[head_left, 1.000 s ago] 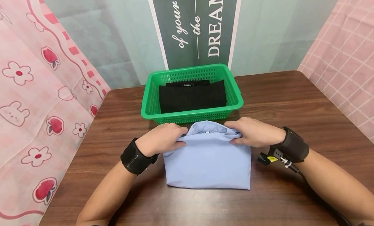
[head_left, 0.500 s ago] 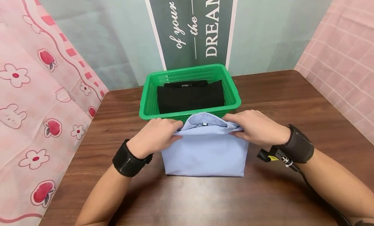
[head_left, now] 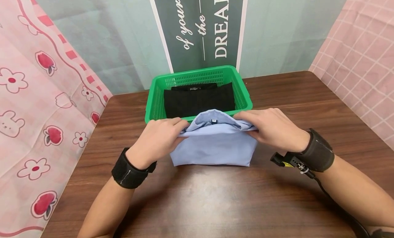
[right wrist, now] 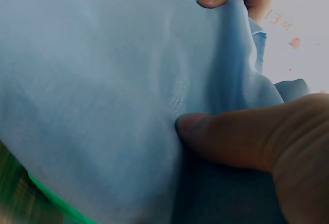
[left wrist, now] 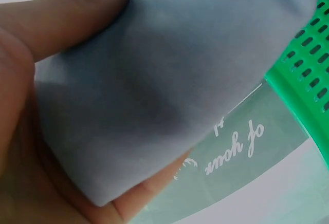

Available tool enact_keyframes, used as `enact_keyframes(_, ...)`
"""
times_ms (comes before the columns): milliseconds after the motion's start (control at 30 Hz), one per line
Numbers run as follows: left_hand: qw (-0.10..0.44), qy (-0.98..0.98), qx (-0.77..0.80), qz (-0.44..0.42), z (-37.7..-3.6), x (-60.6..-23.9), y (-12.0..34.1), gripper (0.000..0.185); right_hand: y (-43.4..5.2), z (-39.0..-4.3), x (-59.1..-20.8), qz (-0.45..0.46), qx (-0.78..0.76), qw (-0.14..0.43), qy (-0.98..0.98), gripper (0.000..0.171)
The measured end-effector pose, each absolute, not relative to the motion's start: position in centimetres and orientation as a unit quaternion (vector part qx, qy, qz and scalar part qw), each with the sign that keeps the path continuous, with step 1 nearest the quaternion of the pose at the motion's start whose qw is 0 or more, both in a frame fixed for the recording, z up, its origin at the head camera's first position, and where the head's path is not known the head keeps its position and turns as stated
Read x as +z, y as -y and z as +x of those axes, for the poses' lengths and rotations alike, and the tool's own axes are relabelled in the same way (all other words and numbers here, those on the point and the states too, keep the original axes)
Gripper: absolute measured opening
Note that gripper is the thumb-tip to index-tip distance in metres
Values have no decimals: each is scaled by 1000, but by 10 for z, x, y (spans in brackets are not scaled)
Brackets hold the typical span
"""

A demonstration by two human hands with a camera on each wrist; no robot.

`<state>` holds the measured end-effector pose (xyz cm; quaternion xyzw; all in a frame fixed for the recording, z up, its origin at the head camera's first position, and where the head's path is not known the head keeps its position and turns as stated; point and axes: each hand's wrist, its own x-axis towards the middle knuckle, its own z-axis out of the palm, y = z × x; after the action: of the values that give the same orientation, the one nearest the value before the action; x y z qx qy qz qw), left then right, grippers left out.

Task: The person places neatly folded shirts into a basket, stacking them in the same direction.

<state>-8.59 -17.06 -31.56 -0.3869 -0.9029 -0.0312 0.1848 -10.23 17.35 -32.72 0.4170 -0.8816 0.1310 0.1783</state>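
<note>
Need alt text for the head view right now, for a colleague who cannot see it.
Two hands, left hand and right hand, grip the top edge of a folded light blue garment at the near rim of a green basket. A folded black garment lies inside it, on a brown wooden table.

The dark sign point(head_left: 201, 29) behind the green basket point(head_left: 243, 94), beyond both hands, reads "of your", "the" and "DREAM", cut at the frame's top edge.

The head view looks down across the table point(head_left: 277, 203); both wrist views (very close) share the blue cloth point(head_left: 215, 145) with it.
</note>
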Motion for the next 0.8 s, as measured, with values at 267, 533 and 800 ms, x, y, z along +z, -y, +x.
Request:
enact_keyframes(267, 191, 900, -39, -391, -86, -314, 172, 31, -173, -102, -326, 411, 139, 182, 882, 57)
enact_keyframes(533, 213, 891, -36, -398, -85, -315, 173, 29, -174, -101, -326, 413, 132, 192, 880, 56)
enact_keyframes(800, 230, 885, -31, -404, -83, -316, 173, 27, -174, -98, -327, 414, 133, 206, 877, 57)
